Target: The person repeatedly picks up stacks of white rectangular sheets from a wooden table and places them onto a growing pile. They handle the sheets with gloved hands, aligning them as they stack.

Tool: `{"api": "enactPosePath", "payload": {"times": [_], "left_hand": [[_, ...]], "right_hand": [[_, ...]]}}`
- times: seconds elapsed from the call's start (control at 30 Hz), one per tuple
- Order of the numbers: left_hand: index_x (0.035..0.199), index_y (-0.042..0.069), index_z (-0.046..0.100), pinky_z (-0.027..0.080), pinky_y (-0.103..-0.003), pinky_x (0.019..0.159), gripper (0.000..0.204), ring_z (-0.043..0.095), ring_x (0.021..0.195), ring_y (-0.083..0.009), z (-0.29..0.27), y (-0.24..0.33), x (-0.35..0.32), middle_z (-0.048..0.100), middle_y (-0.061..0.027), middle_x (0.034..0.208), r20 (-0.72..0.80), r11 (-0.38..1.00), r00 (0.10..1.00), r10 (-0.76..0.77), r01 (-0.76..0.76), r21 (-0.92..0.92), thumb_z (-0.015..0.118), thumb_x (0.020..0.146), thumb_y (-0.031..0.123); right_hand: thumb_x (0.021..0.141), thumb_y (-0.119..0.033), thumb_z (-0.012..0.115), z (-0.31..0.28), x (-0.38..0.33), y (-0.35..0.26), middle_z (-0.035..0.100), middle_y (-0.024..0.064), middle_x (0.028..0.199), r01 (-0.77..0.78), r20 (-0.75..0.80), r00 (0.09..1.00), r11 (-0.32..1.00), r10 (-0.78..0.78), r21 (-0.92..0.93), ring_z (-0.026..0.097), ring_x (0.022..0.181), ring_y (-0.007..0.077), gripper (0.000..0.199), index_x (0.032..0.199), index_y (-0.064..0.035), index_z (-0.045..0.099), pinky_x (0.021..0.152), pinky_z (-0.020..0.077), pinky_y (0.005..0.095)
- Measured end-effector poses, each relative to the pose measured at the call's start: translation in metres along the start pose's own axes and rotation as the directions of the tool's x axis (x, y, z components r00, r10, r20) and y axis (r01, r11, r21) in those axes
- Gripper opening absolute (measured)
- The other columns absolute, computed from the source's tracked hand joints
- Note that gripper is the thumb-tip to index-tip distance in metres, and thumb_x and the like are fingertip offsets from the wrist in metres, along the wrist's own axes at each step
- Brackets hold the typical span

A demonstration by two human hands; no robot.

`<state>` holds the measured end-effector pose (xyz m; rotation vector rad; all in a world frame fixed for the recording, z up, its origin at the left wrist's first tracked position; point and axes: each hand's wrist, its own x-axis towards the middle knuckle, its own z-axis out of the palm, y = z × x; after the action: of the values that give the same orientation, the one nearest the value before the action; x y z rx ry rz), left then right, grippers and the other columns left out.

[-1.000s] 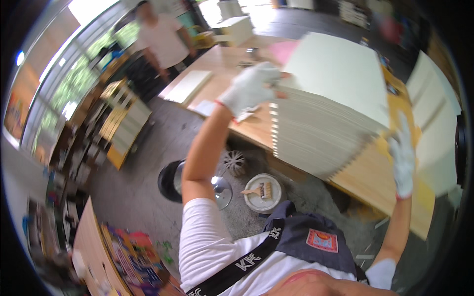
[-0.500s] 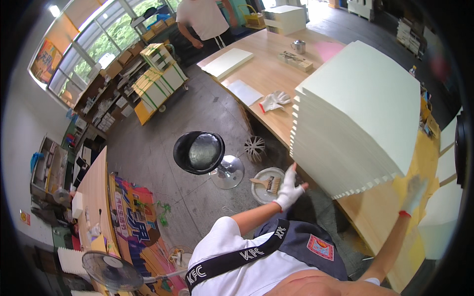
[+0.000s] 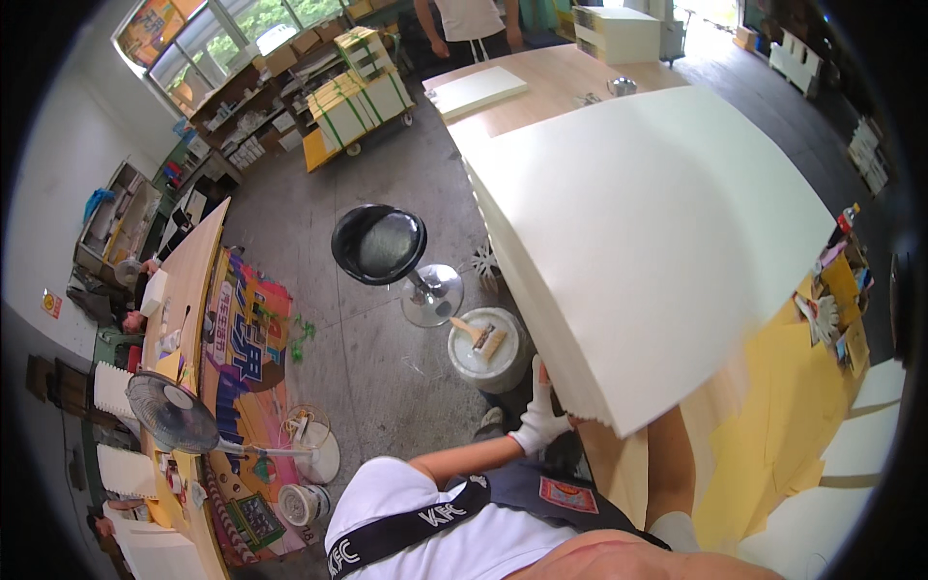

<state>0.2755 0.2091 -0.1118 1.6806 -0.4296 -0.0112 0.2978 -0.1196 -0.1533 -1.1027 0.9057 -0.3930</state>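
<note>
A tall stack of large white sheets (image 3: 657,261) rises from the wooden table, its near corner hanging close in front of me. My left hand (image 3: 543,418), in a white glove with bare fingertips, is beside the near left side of the stack, fingers stretched out and thumb apart. Whether it presses on the sheets I cannot tell. My right forearm reaches up to the stack's near edge, and the right hand is hidden behind the sheets. Yellow sheets (image 3: 764,416) lie spread to the right of the stack.
A white bucket (image 3: 469,365) with a wide brush (image 3: 488,340) across it stands left of the table. Beyond are a black stool (image 3: 380,245) and a loaded trolley (image 3: 353,108). A fan (image 3: 174,411) stands lower left. Another person (image 3: 471,24) stands at the far table end.
My view has shifted and the stack looks nearer and larger. My right hand has moved from the yellow sheets to behind the stack's near edge. My left hand has come to the near corner.
</note>
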Motion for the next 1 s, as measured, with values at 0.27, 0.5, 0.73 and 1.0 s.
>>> {"api": "enactPosePath", "payload": {"times": [0.27, 0.5, 0.73, 1.0], "left_hand": [[0.161, 0.019, -0.004, 0.036, -0.042, 0.114, 0.124, 0.038, 0.139, -0.0286, 0.043, -0.002, 0.024, 0.027, -0.0158, 0.155, -0.241, 0.963, 0.97, -0.011, -0.054, -0.264, 0.086, 0.076, 0.013], [0.162, 0.02, 0.005, 0.034, -0.041, 0.115, 0.112, 0.036, 0.14, -0.0317, 0.01, 0.003, 0.08, 0.028, -0.0175, 0.154, -0.401, 0.971, 0.885, 0.235, -0.193, 0.143, 0.082, 0.081, 0.016], [0.162, 0.017, 0.005, 0.031, -0.042, 0.117, 0.111, 0.032, 0.143, -0.0366, -0.039, -0.035, 0.138, 0.026, -0.0202, 0.155, -0.321, 0.975, 0.922, 0.216, -0.221, 0.021, 0.081, 0.081, 0.016], [0.159, 0.01, 0.006, 0.032, -0.041, 0.117, 0.108, 0.039, 0.138, -0.03, -0.078, -0.067, 0.194, 0.033, -0.0194, 0.152, -0.102, 0.949, 0.986, -0.129, 0.093, -0.301, 0.08, 0.081, 0.018]], "right_hand": [[0.105, -0.024, 0.033, -0.083, -0.037, -0.01, 0.033, 0.0182, 0.159, 0.085, -0.148, 0.973, 0.868, -0.179, -0.489, 0.029, 0.148, 0.0301, 0.054, 0.152, 0.0015, 0.032, 0.122, 0.0245, 0.0411], [0.105, -0.019, 0.031, -0.002, -0.021, -0.044, 0.034, 0.0187, 0.158, 0.218, -0.012, 0.942, 0.64, -0.335, -0.736, 0.029, 0.148, 0.0305, 0.051, 0.151, 0.003, 0.034, 0.123, 0.0245, 0.0416], [0.105, -0.014, 0.029, 0.134, -0.006, -0.058, 0.035, 0.0193, 0.157, 0.369, 0.187, 0.88, 0.381, -0.437, -0.848, 0.029, 0.148, 0.0309, 0.049, 0.15, 0.0044, 0.035, 0.123, 0.0244, 0.0421], [0.105, -0.009, 0.026, 0.264, -0.001, -0.076, 0.035, 0.0199, 0.157, 0.251, 0.221, 0.846, -0.003, -0.486, -0.968, 0.029, 0.148, 0.0313, 0.047, 0.148, 0.0061, 0.036, 0.123, 0.0243, 0.0426]]}}
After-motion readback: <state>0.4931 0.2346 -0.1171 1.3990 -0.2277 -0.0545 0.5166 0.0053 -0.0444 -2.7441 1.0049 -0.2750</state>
